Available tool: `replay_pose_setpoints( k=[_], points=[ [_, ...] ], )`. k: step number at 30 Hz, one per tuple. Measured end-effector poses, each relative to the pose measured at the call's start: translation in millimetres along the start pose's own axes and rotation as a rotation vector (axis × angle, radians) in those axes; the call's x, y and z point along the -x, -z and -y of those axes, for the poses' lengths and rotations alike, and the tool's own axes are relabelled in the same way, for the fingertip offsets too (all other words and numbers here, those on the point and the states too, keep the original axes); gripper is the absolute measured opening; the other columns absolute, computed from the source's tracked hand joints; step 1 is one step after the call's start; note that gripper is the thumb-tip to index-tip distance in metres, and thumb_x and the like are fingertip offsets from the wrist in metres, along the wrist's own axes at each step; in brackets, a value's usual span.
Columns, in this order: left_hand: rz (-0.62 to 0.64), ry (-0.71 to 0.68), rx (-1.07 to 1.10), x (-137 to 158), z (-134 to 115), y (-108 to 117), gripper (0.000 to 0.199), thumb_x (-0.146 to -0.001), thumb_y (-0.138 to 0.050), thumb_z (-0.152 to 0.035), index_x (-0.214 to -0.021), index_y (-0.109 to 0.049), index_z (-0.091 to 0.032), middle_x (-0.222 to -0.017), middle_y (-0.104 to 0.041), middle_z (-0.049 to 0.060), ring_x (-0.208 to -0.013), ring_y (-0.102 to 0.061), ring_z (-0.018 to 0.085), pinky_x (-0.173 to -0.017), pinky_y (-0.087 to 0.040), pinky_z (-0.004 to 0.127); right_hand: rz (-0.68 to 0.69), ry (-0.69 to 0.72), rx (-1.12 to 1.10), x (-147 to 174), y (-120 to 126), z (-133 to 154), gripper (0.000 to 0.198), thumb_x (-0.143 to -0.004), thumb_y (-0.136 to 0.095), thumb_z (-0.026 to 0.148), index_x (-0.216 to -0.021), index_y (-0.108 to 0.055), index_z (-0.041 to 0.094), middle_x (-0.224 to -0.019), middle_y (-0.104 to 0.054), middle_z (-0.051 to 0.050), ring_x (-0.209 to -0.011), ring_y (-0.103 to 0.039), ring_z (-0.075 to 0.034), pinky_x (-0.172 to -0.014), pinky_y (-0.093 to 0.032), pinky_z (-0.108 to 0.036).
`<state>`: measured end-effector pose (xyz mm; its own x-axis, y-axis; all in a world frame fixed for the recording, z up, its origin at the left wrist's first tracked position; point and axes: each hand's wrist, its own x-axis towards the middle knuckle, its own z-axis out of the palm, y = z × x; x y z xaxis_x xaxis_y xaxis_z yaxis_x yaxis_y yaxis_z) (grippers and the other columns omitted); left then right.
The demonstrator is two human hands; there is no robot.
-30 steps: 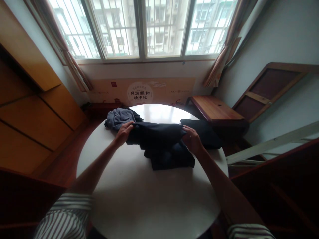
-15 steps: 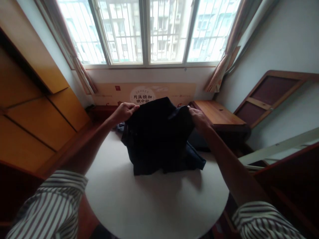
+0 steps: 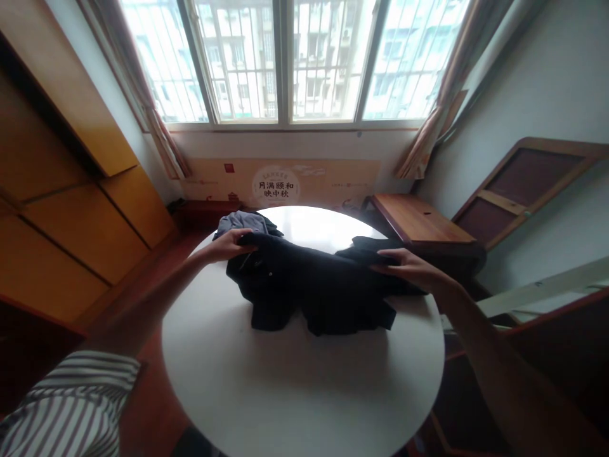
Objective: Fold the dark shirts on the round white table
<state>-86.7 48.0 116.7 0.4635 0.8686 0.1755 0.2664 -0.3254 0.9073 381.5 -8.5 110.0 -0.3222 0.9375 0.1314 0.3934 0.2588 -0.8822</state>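
Note:
A black garment (image 3: pixel 328 292) lies loosely bunched over the middle of the round white table (image 3: pixel 304 387). Its exact kind is hard to make out; a small bright spot like a button shows on its left part. My left hand (image 3: pixel 231 245) pinches its upper left edge, thumb and fingers closed on the dark cloth. On the other side, my right hand (image 3: pixel 406 263) grips a fold at the garment's right end, its fingertips partly lost in the dark fabric. Just behind my left hand lies a crumpled grey-blue piece of clothing (image 3: pixel 242 222).
A wooden desk (image 3: pixel 419 219) stands beyond the table's right side, near a leaning wooden frame (image 3: pixel 518 184). Yellow-brown cabinets (image 3: pixel 61 228) line the left. A printed banner (image 3: pixel 333 178) runs below the barred window (image 3: pixel 285 63).
The black garment has come down from a raised, upright position onto the table and spreads wider. Both hands have lowered; my right hand has moved out to the right. The grey-blue clothing now shows more fully.

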Motion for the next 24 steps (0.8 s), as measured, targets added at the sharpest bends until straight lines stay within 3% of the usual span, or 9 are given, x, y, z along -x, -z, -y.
replay_pose_setpoints(
  k=[3, 7, 9, 12, 14, 16, 19, 21, 24],
  points=[
    [-0.007, -0.139, -0.047, 4.2, -30.9, -28.7, 0.02, -0.073, -0.077, -0.015, -0.092, -0.075, -0.012, -0.083, -0.071, 0.004, -0.078, -0.066, 0.019, -0.071, -0.052, 0.025, 0.102, 0.031, 0.175, -4.1, -1.9, 14.9, 0.035, -0.058, -0.088, 0.042, -0.083, -0.077, 0.021, -0.083, -0.071, -0.006, -0.08, -0.065, -0.022, -0.071, -0.055, -0.034],
    [0.244, -0.184, 0.029, 0.8, -73.4, -78.8, 0.02, -0.077, -0.075, -0.02, -0.095, -0.076, -0.013, -0.088, -0.074, 0.007, -0.085, -0.069, 0.023, -0.079, -0.052, 0.03, 0.121, 0.284, 0.207, -24.4, -43.4, 48.6, 0.068, -0.055, -0.089, 0.041, -0.118, -0.069, 0.028, -0.128, -0.062, -0.008, -0.117, -0.056, -0.029, -0.096, -0.048, -0.044],
    [0.296, -0.123, 0.22, -1.3, -82.5, -98.0, 0.024, -0.079, -0.075, -0.027, -0.1, -0.075, -0.014, -0.089, -0.074, 0.008, -0.081, -0.069, 0.022, -0.077, -0.053, 0.031, 0.294, 0.356, 0.144, -29.7, -69.6, 59.1, 0.062, -0.059, -0.085, 0.042, -0.117, -0.069, 0.026, -0.12, -0.065, -0.007, -0.109, -0.059, -0.027, -0.09, -0.051, -0.04],
    [0.239, -0.001, 0.531, 0.6, -73.3, -109.0, 0.038, -0.08, -0.075, -0.038, -0.111, -0.071, -0.016, -0.098, -0.074, 0.008, -0.087, -0.07, 0.025, -0.079, -0.054, 0.034, 0.458, 0.334, 0.008, -27.3, -94.0, 59.3, 0.028, -0.072, -0.074, 0.044, -0.08, -0.069, 0.018, -0.07, -0.062, 0.001, -0.064, -0.056, -0.015, -0.056, -0.048, -0.024],
    [0.175, 0.013, 0.658, 9.4, -54.3, -107.6, 0.052, -0.082, -0.07, -0.053, -0.12, -0.067, -0.018, -0.11, -0.071, 0.011, -0.1, -0.068, 0.03, -0.085, -0.054, 0.039, 0.336, 0.314, -0.076, -22.1, -96.5, 53.0, 0.035, -0.075, -0.07, 0.046, -0.061, -0.057, 0.017, -0.054, -0.046, 0.005, -0.05, -0.04, -0.009, -0.044, -0.035, -0.02],
    [0.155, -0.019, 0.683, 26.0, -31.9, -106.6, 0.073, -0.075, -0.068, -0.069, -0.132, -0.06, -0.023, -0.127, -0.064, 0.014, -0.116, -0.061, 0.035, -0.092, -0.051, 0.045, 0.097, 0.316, -0.117, -16.4, -91.0, 47.4, 0.042, -0.074, -0.069, 0.049, -0.055, -0.047, 0.019, -0.051, -0.038, 0.005, -0.049, -0.032, -0.008, -0.042, -0.03, -0.021],
    [0.211, -0.018, 0.452, 61.5, -8.8, -117.0, 0.104, -0.054, -0.087, -0.062, -0.145, -0.044, -0.032, -0.147, -0.047, 0.014, -0.134, -0.044, 0.038, -0.103, -0.042, 0.053, -0.18, 0.312, -0.086, -8.1, -79.1, 46.7, 0.045, -0.073, -0.069, 0.049, -0.054, -0.041, 0.02, -0.052, -0.036, 0.005, -0.052, -0.029, -0.009, -0.043, -0.029, -0.023],
    [0.216, 0.023, 0.256, 84.2, -5.8, -133.1, 0.104, -0.055, -0.092, -0.045, -0.145, -0.043, -0.035, -0.148, -0.046, 0.012, -0.136, -0.042, 0.035, -0.109, -0.036, 0.053, -0.27, 0.307, -0.049, -3.0, -75.1, 50.6, 0.043, -0.074, -0.068, 0.048, -0.054, -0.041, 0.02, -0.053, -0.036, 0.004, -0.054, -0.03, -0.01, -0.045, -0.03, -0.024],
    [0.165, 0.036, 0.157, 102.7, -11.4, -160.4, 0.077, -0.068, -0.086, -0.036, -0.137, -0.053, -0.033, -0.134, -0.059, 0.007, -0.122, -0.055, 0.029, -0.106, -0.042, 0.045, -0.336, 0.292, 0.006, 2.9, -76.6, 57.0, 0.042, -0.075, -0.066, 0.048, -0.055, -0.042, 0.02, -0.055, -0.038, 0.003, -0.054, -0.03, -0.01, -0.046, -0.03, -0.024]
  ],
)
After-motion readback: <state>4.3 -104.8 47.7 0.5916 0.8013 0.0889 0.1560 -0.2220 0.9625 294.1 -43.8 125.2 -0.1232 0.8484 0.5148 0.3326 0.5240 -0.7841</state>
